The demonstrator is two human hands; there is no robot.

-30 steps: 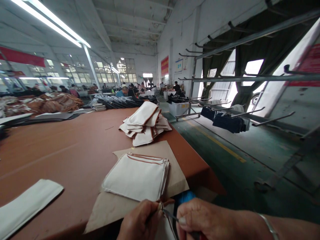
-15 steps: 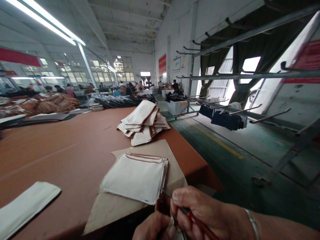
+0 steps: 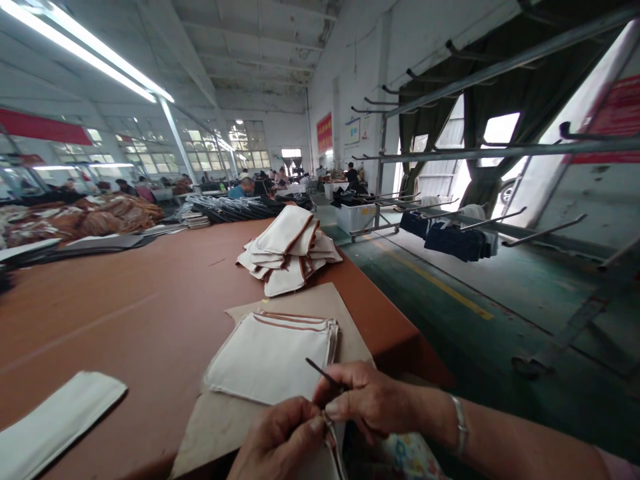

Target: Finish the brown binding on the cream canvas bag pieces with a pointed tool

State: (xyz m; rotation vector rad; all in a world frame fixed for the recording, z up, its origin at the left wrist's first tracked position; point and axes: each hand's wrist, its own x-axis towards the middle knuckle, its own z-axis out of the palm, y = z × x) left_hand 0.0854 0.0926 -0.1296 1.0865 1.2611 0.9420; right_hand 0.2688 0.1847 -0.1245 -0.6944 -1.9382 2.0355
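At the lower left of the frame a long white piece (image 3: 60, 420) lies on the brown tabletop (image 3: 135, 320). Toward the lower middle, a tan sheet (image 3: 200, 427) sits under a squared stack of white pieces (image 3: 270, 357) with brown-trimmed edges; a looser heap (image 3: 285, 230) stands behind it, near the center. At the bottom middle, the left hand (image 3: 283, 433) is pinched on the edge of the held piece (image 3: 323, 463), which hangs below the near edge of the stack, partly hidden by the fingers. Just right of it, the right hand (image 3: 367, 403) is closed around a thin dark tool (image 3: 323, 373), its fingertips meeting the left hand's at that same edge.

Half a second ago the tool's red handle showed at the bottom of the frame; now only the shaft shows, slanting to the upper left, its tip apart from the held piece. This suggests that the fingers, rather than the tip, are working the edge. Farther right, a bracelet (image 3: 459, 423) circles the right wrist.
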